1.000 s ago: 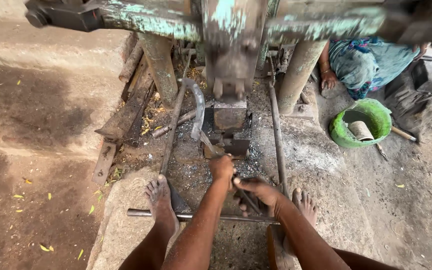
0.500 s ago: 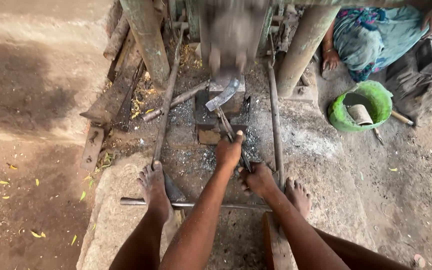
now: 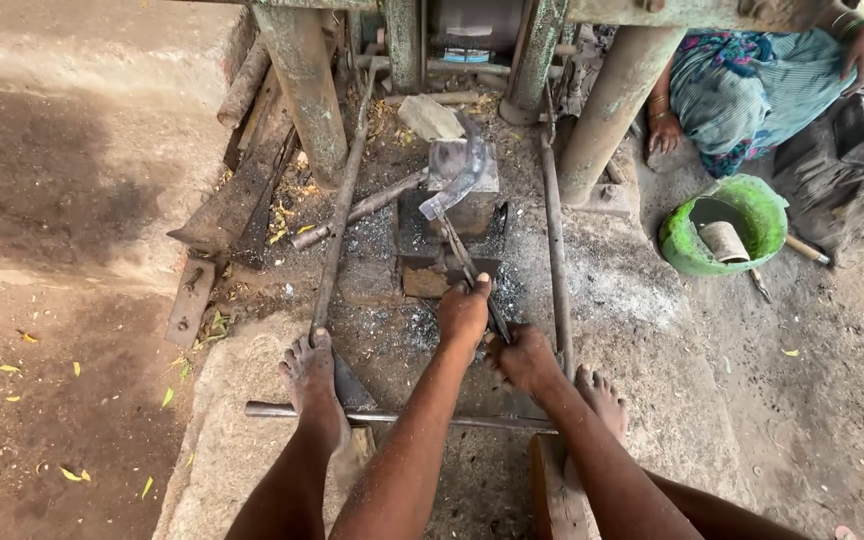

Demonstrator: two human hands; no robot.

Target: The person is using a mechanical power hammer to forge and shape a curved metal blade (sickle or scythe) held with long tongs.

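Observation:
My left hand (image 3: 463, 313) and my right hand (image 3: 526, 357) both grip the long handles of iron tongs (image 3: 467, 268). The tongs reach forward and hold a curved, flat piece of grey metal (image 3: 457, 187) that lies on the dark anvil block (image 3: 464, 200) under a big power hammer. The hammer head (image 3: 472, 28) is raised above the block. My bare left foot (image 3: 309, 368) rests by a long lever rod (image 3: 340, 210); my right foot (image 3: 602, 398) sits beside my right hand.
A green bucket (image 3: 764, 208) with a small container inside stands at the right. A seated person (image 3: 742, 85) in patterned cloth is at the back right. Wooden posts (image 3: 304, 85), metal rods (image 3: 555, 250) and scrap lie around the block. A bar (image 3: 392, 417) crosses before my feet.
The view has tilted down and nearer. The hammer head, low over the block a second ago, is now raised. My hands keep hold of the tongs with the curved metal still on the block.

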